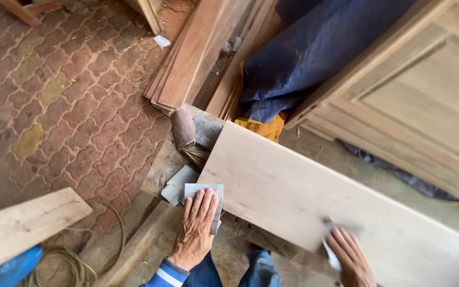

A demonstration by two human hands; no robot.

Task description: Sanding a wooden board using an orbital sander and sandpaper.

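Note:
A long pale wooden board [304, 196] lies slanted across the middle of the head view. At the board's near left corner, my left hand [196, 228] rests flat, fingers together, on a grey sheet of sandpaper [204, 190]. My right hand [350, 256] presses a pale sandpaper piece [331, 250] against the board's near edge; the piece looks blurred. Both hands are palm down. A striped blue cuff shows at my left wrist.
A rolled sandpaper strip [183, 127] and loose grey sheets [176, 185] lie on the bench end by the board. Stacked reddish planks [187, 58], a blue tarp [314, 48] and a panelled door [426, 101] stand behind. A plank [22, 223] and hose [70, 260] lie left.

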